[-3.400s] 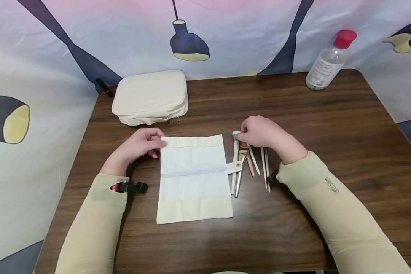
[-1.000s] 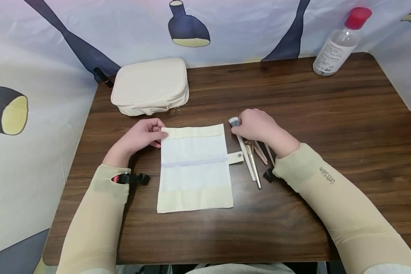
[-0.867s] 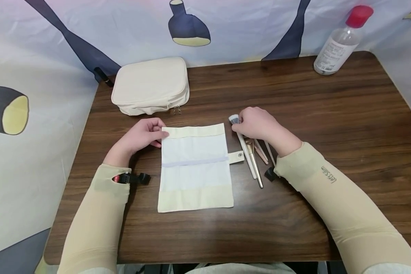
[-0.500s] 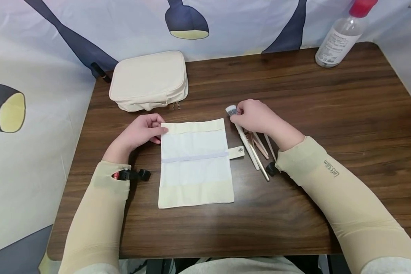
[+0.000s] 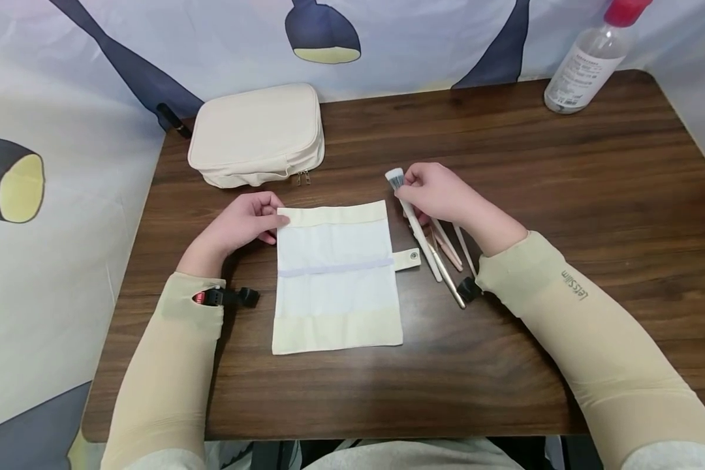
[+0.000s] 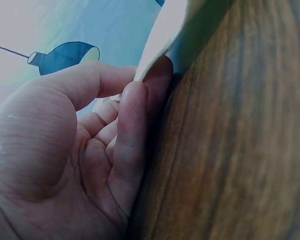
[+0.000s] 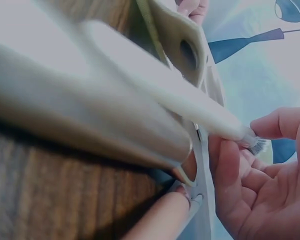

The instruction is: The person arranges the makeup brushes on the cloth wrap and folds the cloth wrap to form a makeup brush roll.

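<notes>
A cream and white makeup brush roll lies spread on the wooden table, its snap strap pointing right. My left hand pinches the roll's far left corner; in the left wrist view its thumb and a finger hold the raised fabric edge. At the right, my right hand pinches a white makeup brush just below its grey-and-white bristles. Under and beside that hand lie a gold-handled brush, a pink-handled one and slim pale ones, their heads partly hidden by the hand.
Behind the roll stands a cream zipped case, with a black tube by its left side. A clear bottle with a red cap is at the back right. A patterned cloth hangs along the table's back and left edges.
My right hand has come to grip the white brush near its head, and the brushes now slant more to the right. My left hand keeps its pinch on the roll's corner. The head view has tilted down.
</notes>
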`<state>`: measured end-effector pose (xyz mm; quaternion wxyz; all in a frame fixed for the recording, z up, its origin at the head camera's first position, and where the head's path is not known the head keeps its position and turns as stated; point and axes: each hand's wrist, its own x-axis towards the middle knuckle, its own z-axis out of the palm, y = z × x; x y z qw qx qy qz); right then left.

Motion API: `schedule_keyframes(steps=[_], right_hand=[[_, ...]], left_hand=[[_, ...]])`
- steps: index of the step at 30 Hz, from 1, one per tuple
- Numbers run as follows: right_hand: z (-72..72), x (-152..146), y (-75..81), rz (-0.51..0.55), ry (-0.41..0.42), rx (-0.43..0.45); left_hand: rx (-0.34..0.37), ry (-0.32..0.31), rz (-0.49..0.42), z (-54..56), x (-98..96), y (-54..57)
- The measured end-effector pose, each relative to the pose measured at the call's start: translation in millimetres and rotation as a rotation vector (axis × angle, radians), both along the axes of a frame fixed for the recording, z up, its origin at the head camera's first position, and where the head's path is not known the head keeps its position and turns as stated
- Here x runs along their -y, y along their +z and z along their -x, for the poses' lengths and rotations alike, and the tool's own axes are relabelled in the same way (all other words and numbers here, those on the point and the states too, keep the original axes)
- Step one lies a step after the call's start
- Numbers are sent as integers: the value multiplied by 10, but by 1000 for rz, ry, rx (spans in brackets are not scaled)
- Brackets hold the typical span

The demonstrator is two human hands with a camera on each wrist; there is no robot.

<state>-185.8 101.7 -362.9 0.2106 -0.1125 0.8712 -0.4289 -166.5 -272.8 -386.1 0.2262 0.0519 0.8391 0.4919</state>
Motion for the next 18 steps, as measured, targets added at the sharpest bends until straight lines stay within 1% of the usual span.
schedule_keyframes(steps=[2, 6, 10, 15, 18], right_hand=[[6, -1, 12, 24, -14, -4], [-2, -6, 46, 66, -47, -2], [-9, 3, 90, 112, -82, -9], [-13, 14, 116, 145, -87, 13], [-15, 19, 120, 177, -81, 38]], left_hand=[[2, 8, 1, 6, -4, 8], [17, 5, 8, 14, -8, 10], [-2, 3, 12, 22, -1, 18], [-4, -8, 9, 24, 12, 17], [1, -2, 3, 25, 9, 14]])
